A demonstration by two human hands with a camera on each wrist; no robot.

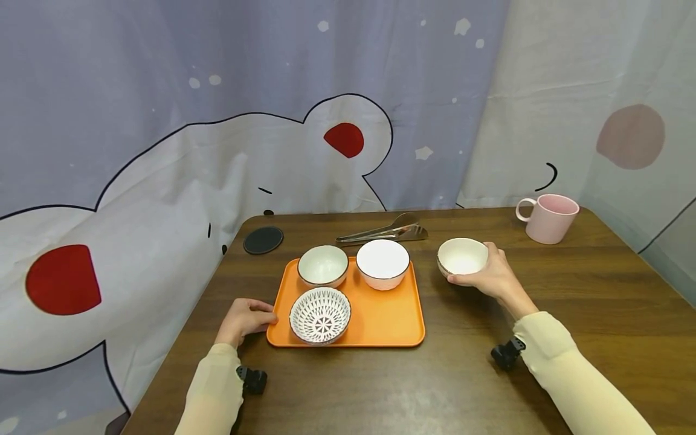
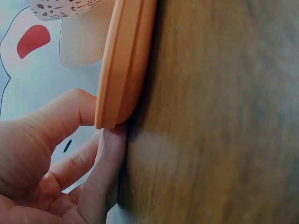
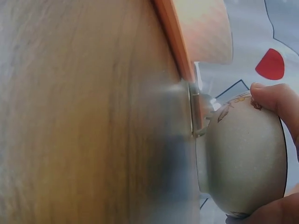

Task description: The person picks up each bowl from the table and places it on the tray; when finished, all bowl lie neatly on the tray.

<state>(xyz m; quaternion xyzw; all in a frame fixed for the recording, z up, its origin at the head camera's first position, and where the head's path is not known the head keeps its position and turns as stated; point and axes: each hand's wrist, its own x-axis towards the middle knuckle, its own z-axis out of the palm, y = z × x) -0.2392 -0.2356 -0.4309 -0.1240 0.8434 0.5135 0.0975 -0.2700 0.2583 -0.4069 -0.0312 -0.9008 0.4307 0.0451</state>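
Note:
My right hand grips a cream bowl by its side, to the right of the orange tray. In the right wrist view the bowl shows a small floral pattern near its rim, with fingers on opposite sides. My left hand pinches the tray's left edge; in the left wrist view the thumb meets the rim and a fingertip is tucked under the tray. On the tray stand a pale green bowl, a white dark-rimmed bowl and a black-and-white patterned bowl.
Metal tongs lie behind the tray on the wooden table. A round black coaster is at the back left, and a pink mug stands at the back right. A printed curtain hangs behind the table.

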